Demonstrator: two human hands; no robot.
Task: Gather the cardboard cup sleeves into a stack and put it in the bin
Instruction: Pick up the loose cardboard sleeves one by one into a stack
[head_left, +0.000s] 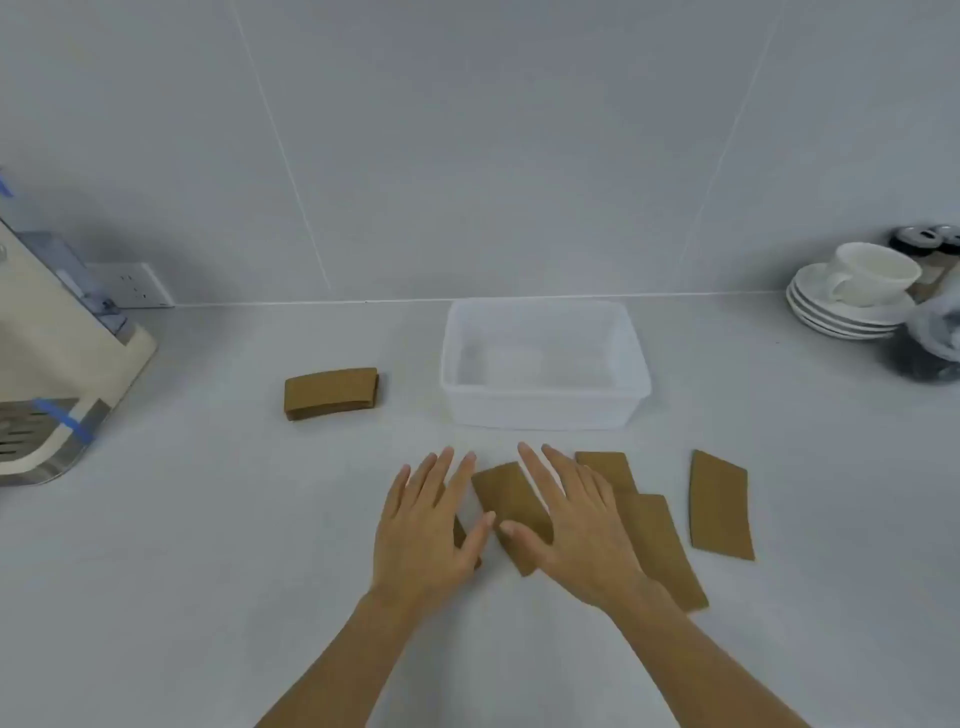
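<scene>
Sleeves of brown cardboard are lying flat and scattered on the pale counter (208, 545) in front of the person, on the near side of the clear plastic bin (545, 405), which is sitting empty. Both hands are hovering palm-down over them with fingers spread, gripping nothing. The left hand (423, 530) is covering one sleeve, of which only a dark edge (459, 532) is showing by the thumb. The middle sleeve (511, 506) is lying between the two thumbs, its long axis running from the person toward the bin and leaning slightly left at the far end. The right hand (571, 525) is partly over that one and is hiding the inner edge of two more, a far sleeve (608, 467) and a near sleeve (660, 551) that seem to be overlapping. One more sleeve (719, 506) is resting apart on the right, also lengthwise toward the bin, and the right hand is the nearer one to it. A tidy stack (330, 392) is already sitting well off to the left of the bin, its long axis running across, closer to the left hand. Sweeping the loose ones inward looks like the step in hand.
</scene>
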